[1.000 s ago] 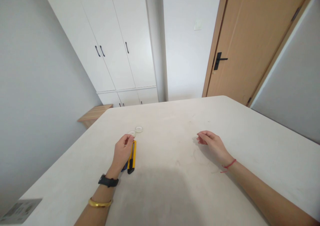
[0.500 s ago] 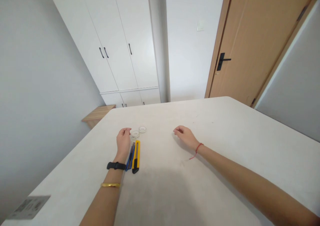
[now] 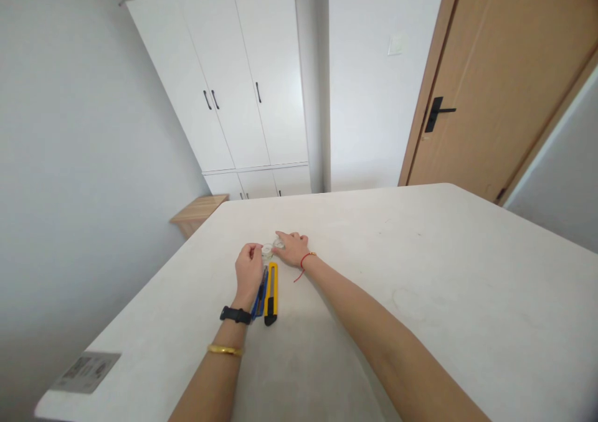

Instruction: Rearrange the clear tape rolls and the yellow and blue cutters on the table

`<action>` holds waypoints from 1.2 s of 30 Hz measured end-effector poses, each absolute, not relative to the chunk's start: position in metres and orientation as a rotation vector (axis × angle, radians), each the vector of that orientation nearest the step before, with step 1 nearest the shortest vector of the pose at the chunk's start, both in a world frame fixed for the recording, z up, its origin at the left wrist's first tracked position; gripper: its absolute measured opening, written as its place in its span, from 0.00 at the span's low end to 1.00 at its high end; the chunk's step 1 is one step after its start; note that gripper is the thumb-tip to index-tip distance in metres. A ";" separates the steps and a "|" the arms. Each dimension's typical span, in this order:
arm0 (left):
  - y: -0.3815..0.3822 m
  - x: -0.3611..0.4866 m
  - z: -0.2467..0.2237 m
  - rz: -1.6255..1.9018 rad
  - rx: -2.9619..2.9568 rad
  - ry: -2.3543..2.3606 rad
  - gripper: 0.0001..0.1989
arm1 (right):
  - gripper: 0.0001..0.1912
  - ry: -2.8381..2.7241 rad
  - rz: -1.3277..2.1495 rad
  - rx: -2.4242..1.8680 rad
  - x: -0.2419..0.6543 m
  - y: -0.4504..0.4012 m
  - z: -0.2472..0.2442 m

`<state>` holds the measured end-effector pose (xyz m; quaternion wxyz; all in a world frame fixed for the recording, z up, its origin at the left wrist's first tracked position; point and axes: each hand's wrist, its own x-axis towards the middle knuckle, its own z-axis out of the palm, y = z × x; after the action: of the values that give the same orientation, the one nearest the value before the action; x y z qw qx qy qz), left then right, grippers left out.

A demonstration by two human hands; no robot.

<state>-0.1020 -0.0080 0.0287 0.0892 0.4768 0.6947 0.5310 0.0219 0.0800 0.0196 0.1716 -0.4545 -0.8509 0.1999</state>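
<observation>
My left hand (image 3: 249,266) rests on the table with its fingers curled closed and nothing visible in them. Just right of its fingertips lies a clear tape roll (image 3: 267,249); other small rolls close by partly overlap. My right hand (image 3: 294,248) reaches in from the right, thumb and forefinger apart on either side of a second clear tape roll (image 3: 279,243). Whether they touch it, I cannot tell. Below the rolls lies a yellow utility knife (image 3: 271,294) with a black end. A blue utility knife (image 3: 260,294) is beside it, partly behind my left wrist.
The white table (image 3: 420,272) has a printed grey label (image 3: 88,372) at its lower left corner. Beyond the far edge stand a white wardrobe (image 3: 243,98) and a low wooden surface (image 3: 200,209). A wooden door (image 3: 504,86) is at the right.
My right hand has moved left across the table to the tape rolls, and its fingers have spread. My left hand stays beside the rolls. The view has turned slightly left.
</observation>
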 end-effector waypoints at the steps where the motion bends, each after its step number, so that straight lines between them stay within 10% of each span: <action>1: -0.007 -0.102 0.028 1.559 1.455 2.087 0.11 | 0.28 -2.424 0.563 -1.290 0.023 0.080 0.020; 21: 0.016 -0.117 -0.003 1.000 1.775 2.215 0.27 | 0.15 -2.464 0.334 -1.350 0.199 0.018 0.030; 36: 0.006 0.008 -0.006 0.983 2.113 1.699 0.20 | 0.21 -2.401 0.414 -1.305 0.225 -0.022 0.018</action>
<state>0.0083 0.0062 -0.0065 0.1285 0.7266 0.5841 0.3381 0.2245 -0.0223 0.0184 0.1878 -0.4639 -0.8531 0.1471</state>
